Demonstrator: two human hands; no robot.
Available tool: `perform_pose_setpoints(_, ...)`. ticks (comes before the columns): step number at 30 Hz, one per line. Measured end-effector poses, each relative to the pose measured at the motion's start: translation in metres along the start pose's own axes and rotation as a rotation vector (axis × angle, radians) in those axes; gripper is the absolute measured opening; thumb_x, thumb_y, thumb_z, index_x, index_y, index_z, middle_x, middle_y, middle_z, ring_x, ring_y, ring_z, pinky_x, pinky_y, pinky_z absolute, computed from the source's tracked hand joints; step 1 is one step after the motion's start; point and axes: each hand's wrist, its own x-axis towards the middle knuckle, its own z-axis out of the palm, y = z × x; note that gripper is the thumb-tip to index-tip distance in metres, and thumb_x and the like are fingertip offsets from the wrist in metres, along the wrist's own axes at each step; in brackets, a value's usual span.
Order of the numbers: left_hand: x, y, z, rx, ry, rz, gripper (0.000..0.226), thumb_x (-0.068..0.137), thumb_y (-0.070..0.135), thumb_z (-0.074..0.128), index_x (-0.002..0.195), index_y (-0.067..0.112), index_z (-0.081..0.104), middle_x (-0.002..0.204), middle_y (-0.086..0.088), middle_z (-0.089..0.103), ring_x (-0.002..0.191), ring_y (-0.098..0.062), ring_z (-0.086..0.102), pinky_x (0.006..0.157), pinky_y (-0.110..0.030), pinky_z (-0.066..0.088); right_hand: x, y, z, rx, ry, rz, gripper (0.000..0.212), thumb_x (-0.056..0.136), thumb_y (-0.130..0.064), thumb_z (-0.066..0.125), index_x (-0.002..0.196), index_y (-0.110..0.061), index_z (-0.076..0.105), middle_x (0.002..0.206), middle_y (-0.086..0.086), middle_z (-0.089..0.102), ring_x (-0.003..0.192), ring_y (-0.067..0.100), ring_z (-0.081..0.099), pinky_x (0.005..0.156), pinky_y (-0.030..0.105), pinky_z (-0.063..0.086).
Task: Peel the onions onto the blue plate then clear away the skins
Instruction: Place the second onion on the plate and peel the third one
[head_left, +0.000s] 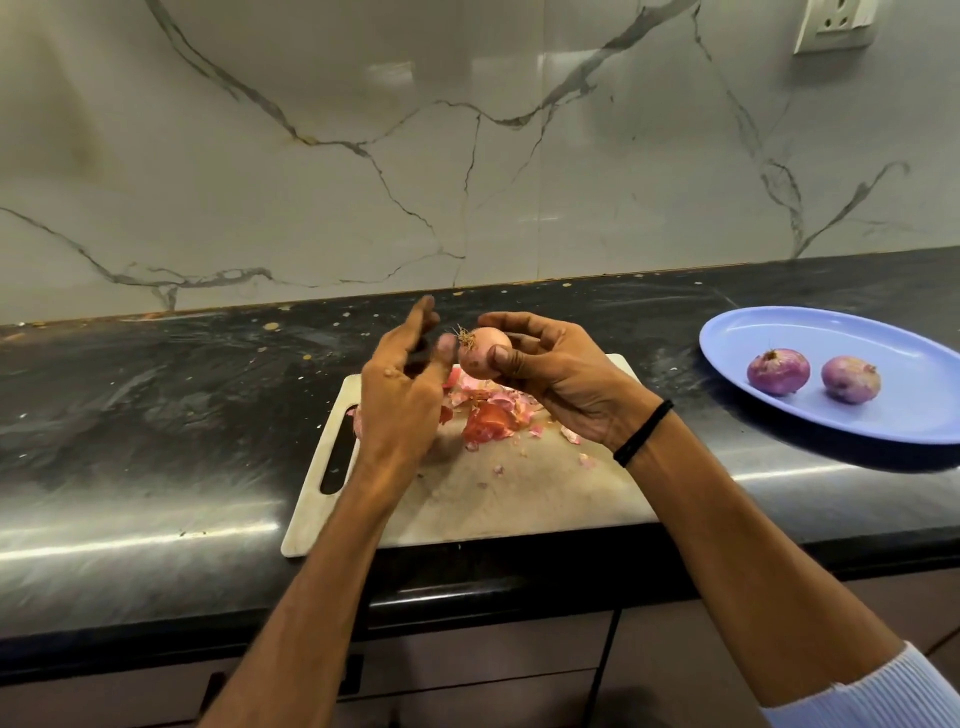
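my right hand (561, 384) grips a pale pink, partly peeled onion (483, 353). its roots point toward my left hand (405, 395), whose blurred fingers are loosely spread just beside it. under both hands, reddish onion skins (488, 415) litter a beige plastic cutting board (519, 499), which my forearms partly cover. well right of my right hand, a blue oval plate (883, 338), cut off at the frame edge, carries a nearer purple onion (778, 371) and a farther purple onion (850, 379).

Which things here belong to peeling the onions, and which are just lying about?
Job: pale pink onion held in the right hand; two purple onions on the oval blue plate; pink onion skins heaped on the beige cutting board.
Lying about: white wall socket; black wristband.
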Motion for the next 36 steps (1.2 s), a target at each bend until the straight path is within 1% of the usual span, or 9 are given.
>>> perform_pose_setpoints(5, -0.002, 0.003, -0.002, -0.027, -0.122, 0.033, 0.042, 0.085, 0.027, 0.068, 0.127, 0.022, 0.065, 0.122, 0.003, 0.065, 0.106, 0.0, 0.064, 0.088, -0.013, 0.051, -0.001, 0.001, -0.002, -0.013, -0.043, -0.013, 0.053, 0.079, -0.005, 0.069, 0.129, 0.005, 0.057, 0.121, 0.027, 0.064, 0.106, 0.031, 0.067, 0.094, 0.035, 0.056)
perform_pose_setpoints(10, -0.001, 0.0, -0.005, -0.088, -0.038, -0.005, 0.022, 0.086, 0.01, 0.072, 0.108, 0.013, 0.075, 0.105, -0.003, 0.074, 0.097, -0.009, 0.071, 0.086, -0.024, 0.058, -0.004, 0.003, 0.001, -0.089, -0.048, -0.029, 0.048, 0.075, -0.012, 0.07, 0.12, 0.005, 0.063, 0.117, 0.024, 0.067, 0.106, 0.03, 0.068, 0.091, 0.034, 0.057)
perform_pose_setpoints(13, -0.003, 0.003, -0.002, -0.045, 0.019, 0.035, 0.02, 0.089, 0.007, 0.07, 0.105, 0.017, 0.073, 0.092, 0.009, 0.074, 0.087, 0.0, 0.071, 0.077, -0.014, 0.055, -0.005, 0.006, 0.002, -0.096, -0.063, -0.017, 0.05, 0.075, -0.011, 0.072, 0.121, 0.005, 0.063, 0.119, 0.029, 0.065, 0.109, 0.036, 0.066, 0.098, 0.044, 0.054)
perform_pose_setpoints(17, -0.007, 0.007, 0.004, 0.036, 0.076, 0.063, 0.021, 0.092, 0.005, 0.066, 0.104, 0.023, 0.069, 0.083, 0.022, 0.065, 0.077, 0.016, 0.064, 0.068, -0.003, 0.048, -0.004, 0.007, 0.006, -0.099, -0.046, -0.024, 0.051, 0.075, -0.006, 0.071, 0.123, 0.006, 0.061, 0.119, 0.029, 0.065, 0.105, 0.033, 0.068, 0.091, 0.038, 0.058)
perform_pose_setpoints(21, -0.004, 0.004, 0.005, -0.039, 0.132, -0.118, 0.017, 0.092, 0.012, 0.068, 0.094, 0.028, 0.074, 0.081, 0.017, 0.071, 0.076, 0.008, 0.067, 0.071, -0.011, 0.054, -0.003, 0.008, 0.009, -0.165, -0.037, -0.055, 0.045, 0.08, 0.0, 0.07, 0.123, 0.004, 0.062, 0.118, 0.025, 0.067, 0.105, 0.029, 0.069, 0.089, 0.033, 0.058)
perform_pose_setpoints(24, -0.002, 0.0, 0.005, -0.237, 0.153, -0.306, 0.011, 0.091, 0.011, 0.069, 0.09, 0.019, 0.077, 0.077, 0.005, 0.075, 0.07, -0.004, 0.069, 0.07, -0.023, 0.057, -0.003, 0.009, 0.009, -0.214, -0.036, -0.071, 0.042, 0.078, -0.001, 0.073, 0.12, 0.0, 0.064, 0.116, 0.02, 0.069, 0.105, 0.027, 0.069, 0.088, 0.031, 0.057)
perform_pose_setpoints(29, -0.002, 0.005, 0.007, -0.417, 0.167, -0.429, 0.011, 0.09, 0.009, 0.068, 0.085, 0.015, 0.076, 0.07, 0.003, 0.074, 0.061, -0.004, 0.066, 0.067, -0.026, 0.055, -0.002, 0.009, 0.009, -0.12, -0.048, -0.068, 0.045, 0.078, -0.004, 0.068, 0.122, 0.004, 0.062, 0.114, 0.02, 0.069, 0.105, 0.029, 0.069, 0.089, 0.035, 0.058)
perform_pose_setpoints(32, -0.006, 0.009, 0.005, -0.372, 0.141, -0.273, 0.011, 0.09, 0.013, 0.069, 0.091, 0.02, 0.076, 0.083, 0.003, 0.077, 0.079, -0.009, 0.072, 0.076, -0.026, 0.059, -0.002, 0.006, 0.008, -0.042, -0.057, -0.058, 0.046, 0.079, -0.006, 0.067, 0.123, 0.005, 0.061, 0.115, 0.022, 0.069, 0.107, 0.033, 0.068, 0.094, 0.041, 0.056)
perform_pose_setpoints(36, -0.007, 0.006, 0.003, -0.078, 0.046, 0.07, 0.019, 0.096, 0.016, 0.064, 0.112, 0.022, 0.07, 0.106, 0.006, 0.072, 0.1, -0.004, 0.068, 0.084, -0.018, 0.055, -0.002, 0.002, 0.008, 0.021, -0.024, -0.083, 0.047, 0.08, -0.015, 0.066, 0.122, 0.007, 0.061, 0.11, 0.021, 0.07, 0.102, 0.03, 0.069, 0.09, 0.036, 0.058)
